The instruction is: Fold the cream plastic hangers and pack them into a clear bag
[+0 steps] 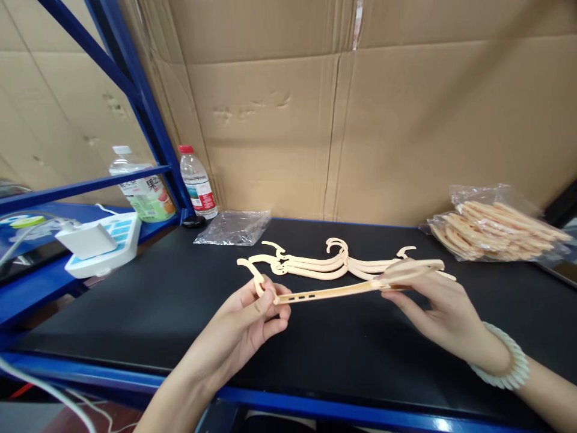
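Both hands grip one wooden hanger [342, 290] at mid-frame: left hand [252, 313] pinches its hook end, right hand [433, 307] closes on the far end. Inspecting it, seemingly; next likely joins the loose hangers [324, 264] just behind on the desk [135, 300].

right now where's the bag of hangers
In the head view the bag of hangers lies at the far right of the black table, against the cardboard wall, beyond the right hand.
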The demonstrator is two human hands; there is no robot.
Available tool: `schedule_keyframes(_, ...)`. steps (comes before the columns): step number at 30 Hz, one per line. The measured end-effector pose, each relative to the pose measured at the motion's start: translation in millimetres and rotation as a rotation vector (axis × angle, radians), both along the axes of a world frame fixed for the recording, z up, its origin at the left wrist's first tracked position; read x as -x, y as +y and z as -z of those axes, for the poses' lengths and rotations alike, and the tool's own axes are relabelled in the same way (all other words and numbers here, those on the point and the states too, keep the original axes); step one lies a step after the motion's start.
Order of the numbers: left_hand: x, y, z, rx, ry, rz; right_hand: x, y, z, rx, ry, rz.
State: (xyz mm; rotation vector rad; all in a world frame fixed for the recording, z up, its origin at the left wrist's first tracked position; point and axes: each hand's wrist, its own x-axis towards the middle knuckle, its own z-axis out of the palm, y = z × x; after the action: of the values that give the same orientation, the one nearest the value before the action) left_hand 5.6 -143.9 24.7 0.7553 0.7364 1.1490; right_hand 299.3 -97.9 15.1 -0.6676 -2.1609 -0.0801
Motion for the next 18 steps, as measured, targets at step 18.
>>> schedule_keyframes(18, 0.7, 3.6, 5.3, -0.093, 0.129, -0.192, 7.4, -14.8, 0.5, 0.146, -0.042, -0.082)
